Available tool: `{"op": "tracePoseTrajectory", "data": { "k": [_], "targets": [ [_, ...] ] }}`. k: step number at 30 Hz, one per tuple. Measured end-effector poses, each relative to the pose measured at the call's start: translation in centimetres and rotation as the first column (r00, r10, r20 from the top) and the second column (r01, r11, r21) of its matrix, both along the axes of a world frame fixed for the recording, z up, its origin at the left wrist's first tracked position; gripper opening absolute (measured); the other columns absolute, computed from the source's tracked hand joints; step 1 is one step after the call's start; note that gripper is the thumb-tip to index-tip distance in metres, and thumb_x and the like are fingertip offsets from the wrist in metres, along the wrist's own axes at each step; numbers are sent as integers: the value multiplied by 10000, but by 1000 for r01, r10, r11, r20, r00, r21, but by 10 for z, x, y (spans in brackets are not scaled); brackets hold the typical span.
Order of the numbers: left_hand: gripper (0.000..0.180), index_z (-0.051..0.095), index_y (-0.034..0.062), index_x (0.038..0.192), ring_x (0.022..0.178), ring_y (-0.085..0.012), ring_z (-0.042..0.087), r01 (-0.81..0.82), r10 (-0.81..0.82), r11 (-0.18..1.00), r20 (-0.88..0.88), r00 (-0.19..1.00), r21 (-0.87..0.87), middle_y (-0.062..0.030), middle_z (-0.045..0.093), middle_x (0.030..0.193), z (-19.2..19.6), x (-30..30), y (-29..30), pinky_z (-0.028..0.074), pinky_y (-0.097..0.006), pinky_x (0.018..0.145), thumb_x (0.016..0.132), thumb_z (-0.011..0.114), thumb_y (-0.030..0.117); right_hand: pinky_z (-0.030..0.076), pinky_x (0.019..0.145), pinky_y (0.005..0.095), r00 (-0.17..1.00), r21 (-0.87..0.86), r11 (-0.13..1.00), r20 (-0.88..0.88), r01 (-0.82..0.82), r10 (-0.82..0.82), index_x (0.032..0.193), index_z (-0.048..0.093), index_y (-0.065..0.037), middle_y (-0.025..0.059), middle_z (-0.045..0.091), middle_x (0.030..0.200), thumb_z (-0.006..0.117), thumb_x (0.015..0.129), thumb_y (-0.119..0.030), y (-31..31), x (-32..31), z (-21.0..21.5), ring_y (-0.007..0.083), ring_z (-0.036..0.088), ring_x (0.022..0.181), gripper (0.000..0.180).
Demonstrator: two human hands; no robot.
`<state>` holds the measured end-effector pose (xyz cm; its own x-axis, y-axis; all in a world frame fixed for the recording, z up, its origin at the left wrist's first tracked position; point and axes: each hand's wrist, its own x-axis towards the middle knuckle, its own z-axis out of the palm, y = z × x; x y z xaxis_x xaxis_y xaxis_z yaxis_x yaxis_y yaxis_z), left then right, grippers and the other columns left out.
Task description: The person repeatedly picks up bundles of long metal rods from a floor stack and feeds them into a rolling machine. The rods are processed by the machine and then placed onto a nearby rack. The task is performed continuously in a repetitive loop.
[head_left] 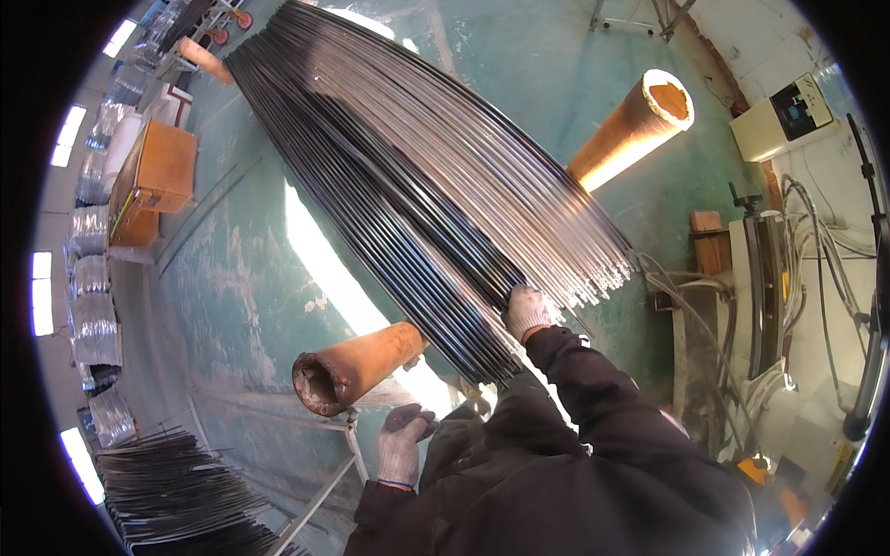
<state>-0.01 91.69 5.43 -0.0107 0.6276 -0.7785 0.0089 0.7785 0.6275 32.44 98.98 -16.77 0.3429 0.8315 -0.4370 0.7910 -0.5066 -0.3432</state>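
Observation:
A long layer of thin rods [399,176] stretches away from me, dark on the left and paler grey on the right. My right hand [529,312], in a whitish knit glove, is closed around the near ends of some dark rods [473,243] in the middle of the layer. Pale, ragged tips [593,284] mark the grey rods just to its right. My left hand [402,447], gloved with a dark palm, hangs apart from the rods beside my leg. Its fingers are curled in, and nothing shows in them.
Brown tubes stand up at the layer's sides: one at near left [362,366], one at right [630,134], another far left [204,60]. More dark rods [181,496] lie at lower left, by a metal frame [320,486]. Cardboard boxes [162,167] stand left; cabled machinery [765,278] stands right.

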Motion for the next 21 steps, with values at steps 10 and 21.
{"op": "tracePoseTrajectory", "data": {
  "k": [10,21],
  "targets": [
    [392,590,-124,1352,1045,-309,780,109,-108,993,-21,994,48,-244,762,1188,13,5,17,635,-415,996,990,661,8,621,994,522,980,-190,978,-193,-90,53,1192,833,-117,217,810,1229,785,972,-331,15,5,53,414,768,1187,311],
    [364,614,-138,1323,1058,-294,790,398,-421,902,133,897,168,-224,774,1166,-3,14,30,642,-384,999,1022,677,57,589,919,565,973,-21,995,-210,94,-97,1242,753,-7,303,782,1083,755,1052,-525,-25,-13,147,500,754,1058,552]
  ]
}}
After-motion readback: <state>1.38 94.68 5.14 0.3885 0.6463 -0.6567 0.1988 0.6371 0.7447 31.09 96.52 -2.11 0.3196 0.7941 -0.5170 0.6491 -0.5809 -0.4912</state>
